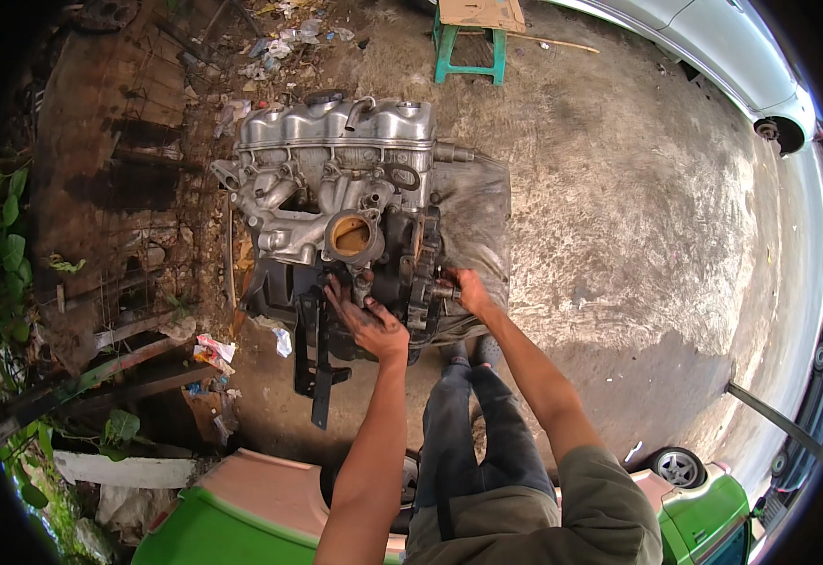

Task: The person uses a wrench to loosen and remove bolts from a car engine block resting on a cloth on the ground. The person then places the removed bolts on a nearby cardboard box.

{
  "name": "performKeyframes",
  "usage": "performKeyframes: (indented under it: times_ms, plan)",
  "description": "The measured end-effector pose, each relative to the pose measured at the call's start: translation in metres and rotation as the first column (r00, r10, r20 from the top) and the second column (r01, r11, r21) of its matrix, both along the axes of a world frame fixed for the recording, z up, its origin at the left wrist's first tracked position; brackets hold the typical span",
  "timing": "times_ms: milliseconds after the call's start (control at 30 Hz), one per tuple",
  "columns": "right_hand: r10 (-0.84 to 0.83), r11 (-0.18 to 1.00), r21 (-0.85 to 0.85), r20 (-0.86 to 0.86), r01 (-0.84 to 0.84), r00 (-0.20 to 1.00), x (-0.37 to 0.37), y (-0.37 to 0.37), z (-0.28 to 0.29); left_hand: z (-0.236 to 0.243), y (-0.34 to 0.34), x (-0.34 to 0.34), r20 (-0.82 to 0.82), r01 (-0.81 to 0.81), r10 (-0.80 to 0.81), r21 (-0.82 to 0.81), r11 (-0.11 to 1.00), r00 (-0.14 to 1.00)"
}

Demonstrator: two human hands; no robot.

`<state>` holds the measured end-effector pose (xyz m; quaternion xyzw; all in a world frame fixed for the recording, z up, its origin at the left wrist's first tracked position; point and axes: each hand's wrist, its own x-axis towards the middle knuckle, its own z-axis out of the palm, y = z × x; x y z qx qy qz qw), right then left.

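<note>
An engine [334,132] with a silver valve cover, intake manifold [279,226] and round brass-coloured throttle opening [353,234] rests on a dusty grey cover [482,188]. My left hand [367,322] lies against the dark lower part below that opening, fingers spread, beside a long black metal bracket [317,377]. At the engine's right side, my right hand [468,290] has its fingers closed on something small beside the dark, round end housing [423,245]. What exactly it grips I cannot make out.
A teal stool [468,66] with a board on top stands behind. A silver car [731,52] is at upper right, a green-and-pink car [195,518] below me. Wooden planks [148,386], litter and plants [7,235] line the left. My legs show below the engine.
</note>
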<state>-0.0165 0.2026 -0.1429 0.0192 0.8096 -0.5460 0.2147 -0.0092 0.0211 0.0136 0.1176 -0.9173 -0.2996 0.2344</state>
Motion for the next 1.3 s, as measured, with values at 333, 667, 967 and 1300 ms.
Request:
performKeyframes:
  times_ms: [333,667,967,1300]
  plan:
    - [-0.145,0.911,-0.330,0.303,0.246,0.942,-0.009,-0.001,-0.009,0.000,0.000,-0.002,0.002,-0.012,0.013,-0.061,0.998,1.000]
    - [-0.103,0.923,-0.242,0.595,0.301,0.797,-0.028,0.016,0.038,-0.001,0.000,-0.002,-0.009,-0.018,0.017,-0.065,0.998,1.000]
    - [-0.051,0.944,-0.255,0.519,0.211,0.853,-0.029,0.026,0.049,-0.003,0.000,-0.002,0.012,-0.036,0.037,-0.069,0.997,0.999]
    - [0.033,0.999,-0.030,0.235,-0.027,0.972,-0.023,0.012,0.019,-0.003,0.000,0.002,0.075,-0.060,0.064,-0.060,0.996,0.995]
